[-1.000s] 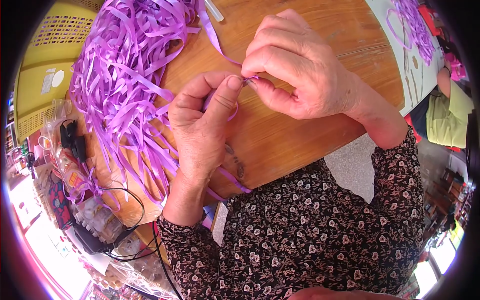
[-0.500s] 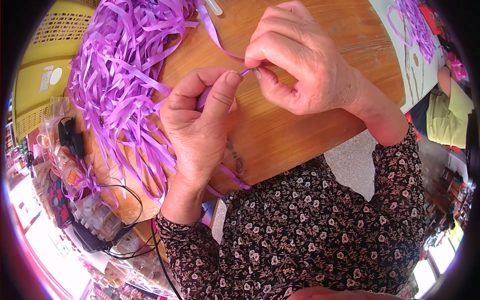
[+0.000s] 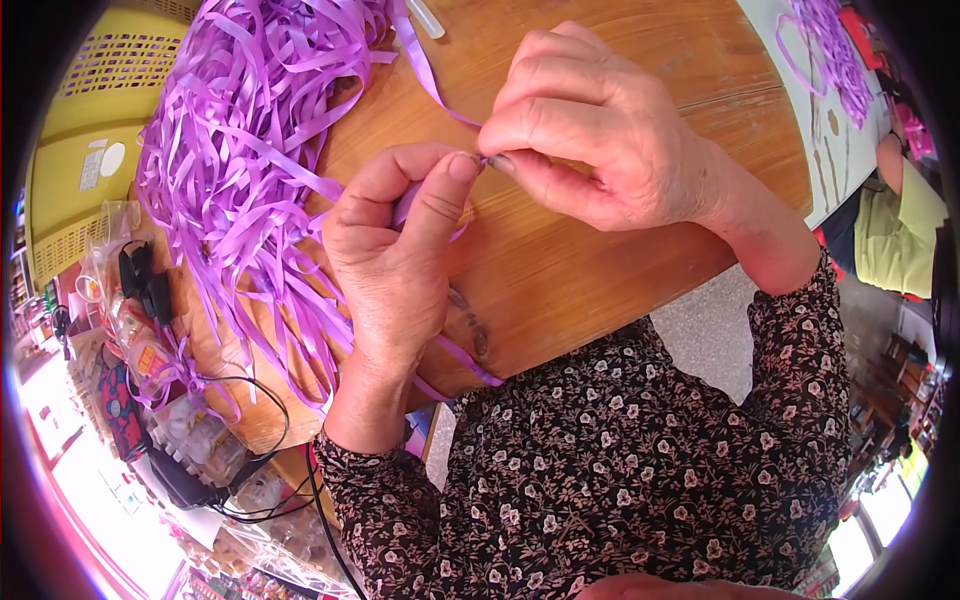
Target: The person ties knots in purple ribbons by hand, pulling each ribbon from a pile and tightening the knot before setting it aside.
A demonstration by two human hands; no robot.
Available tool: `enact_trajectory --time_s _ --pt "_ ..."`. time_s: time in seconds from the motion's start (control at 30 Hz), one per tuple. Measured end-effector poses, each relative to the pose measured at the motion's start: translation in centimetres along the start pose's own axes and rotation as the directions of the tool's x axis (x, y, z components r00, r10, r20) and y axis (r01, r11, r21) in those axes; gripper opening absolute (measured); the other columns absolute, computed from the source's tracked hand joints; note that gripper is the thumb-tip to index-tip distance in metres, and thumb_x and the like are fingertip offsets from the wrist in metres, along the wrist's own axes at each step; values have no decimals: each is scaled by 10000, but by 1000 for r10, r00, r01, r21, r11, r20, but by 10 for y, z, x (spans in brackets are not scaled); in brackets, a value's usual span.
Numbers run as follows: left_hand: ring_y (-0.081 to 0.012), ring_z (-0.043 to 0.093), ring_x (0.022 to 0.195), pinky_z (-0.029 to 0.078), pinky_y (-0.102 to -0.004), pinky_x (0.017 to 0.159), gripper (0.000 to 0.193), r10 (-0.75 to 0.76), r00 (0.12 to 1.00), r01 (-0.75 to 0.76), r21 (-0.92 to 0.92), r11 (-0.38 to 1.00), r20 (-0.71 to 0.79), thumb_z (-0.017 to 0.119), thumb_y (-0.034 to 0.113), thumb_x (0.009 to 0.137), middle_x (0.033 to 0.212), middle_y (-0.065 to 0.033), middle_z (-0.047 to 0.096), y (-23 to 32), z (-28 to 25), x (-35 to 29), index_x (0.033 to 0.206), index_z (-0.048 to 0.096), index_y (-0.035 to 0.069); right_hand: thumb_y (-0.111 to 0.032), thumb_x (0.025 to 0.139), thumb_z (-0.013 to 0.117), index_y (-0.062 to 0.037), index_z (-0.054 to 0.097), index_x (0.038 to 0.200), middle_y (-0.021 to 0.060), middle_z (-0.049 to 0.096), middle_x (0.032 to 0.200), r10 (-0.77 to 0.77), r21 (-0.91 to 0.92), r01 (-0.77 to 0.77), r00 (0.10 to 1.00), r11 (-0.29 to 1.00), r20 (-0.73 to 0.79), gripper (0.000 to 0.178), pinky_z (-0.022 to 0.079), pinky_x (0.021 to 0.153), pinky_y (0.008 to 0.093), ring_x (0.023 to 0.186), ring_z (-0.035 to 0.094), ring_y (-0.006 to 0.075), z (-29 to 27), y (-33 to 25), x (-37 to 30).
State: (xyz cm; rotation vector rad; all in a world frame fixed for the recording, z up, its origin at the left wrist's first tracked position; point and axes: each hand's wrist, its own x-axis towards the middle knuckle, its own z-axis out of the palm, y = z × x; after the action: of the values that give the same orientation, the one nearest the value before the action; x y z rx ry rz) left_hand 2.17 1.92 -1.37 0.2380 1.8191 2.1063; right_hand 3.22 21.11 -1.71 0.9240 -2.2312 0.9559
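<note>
A thin purple ribbon (image 3: 427, 76) runs down from the top of the table to the meeting point of my two hands. My left hand (image 3: 392, 225) is closed, thumb against index finger, with ribbon folded in its palm. Closed in a pinch, my right hand (image 3: 612, 140) grips the ribbon right beside the left fingertips. Between them only a tiny bit of ribbon shows, and whether it is knotted I cannot tell. To the left lies a large tangled heap of purple ribbons (image 3: 250, 130), its strands trailing down behind my left wrist to the table edge.
The wooden table (image 3: 580, 300) lies under my hands. At far left stands a yellow plastic basket (image 3: 85, 140); below it are plastic bags (image 3: 205, 440) and black cables (image 3: 285, 400). More purple ribbons (image 3: 835, 60) lie on a white surface at right, near another person's arm (image 3: 888, 160).
My right hand has moved slightly left and down, so its fingertips now meet those of my left hand. The short stretch of ribbon between them has shortened.
</note>
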Motion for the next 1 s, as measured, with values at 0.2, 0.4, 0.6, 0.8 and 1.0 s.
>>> enact_trajectory --time_s 0.2,0.4,0.6,0.8,1.0 --pt "-12 481 632 379 -146 566 44 40 999 -40 25 999 -15 645 36 841 722 36 590 3 -3 2 869 646 2 -77 679 684 -92 570 793 20 514 761 -27 -42 27 1000 999 7 161 396 681 341 770 536 210 -6 -1 2" --pt "-2 475 628 367 -138 550 42 72 997 -72 0 997 -6 645 36 843 713 44 582 5 -6 0 872 648 5 32 670 666 -34 604 819 87 549 744 112 57 -111 994 992 -18 175 399 601 328 670 546 242 -25 -22 25" --pt "-3 422 627 333 -144 569 104 126 983 -137 81 987 133 630 83 864 732 67 557 7 0 -2 940 654 15 18 756 602 -11 603 841 100 598 838 329 322 -308 944 895 -11 90 427 645 301 744 571 215 -37 -20 33" --pt "-57 410 613 344 -210 541 104 267 952 -282 91 955 152 675 66 818 685 21 469 4 -10 5 891 635 5 -81 880 479 -28 553 963 55 583 899 747 990 -87 664 110 -25 123 424 765 345 818 555 173 -65 6 27" --pt "-31 439 593 355 -182 529 89 234 965 -260 348 901 116 666 58 827 692 42 510 20 -22 14 889 637 1 -84 880 489 -30 543 1036 35 575 931 514 953 180 857 -243 -31 174 409 807 332 874 547 162 -116 51 4"
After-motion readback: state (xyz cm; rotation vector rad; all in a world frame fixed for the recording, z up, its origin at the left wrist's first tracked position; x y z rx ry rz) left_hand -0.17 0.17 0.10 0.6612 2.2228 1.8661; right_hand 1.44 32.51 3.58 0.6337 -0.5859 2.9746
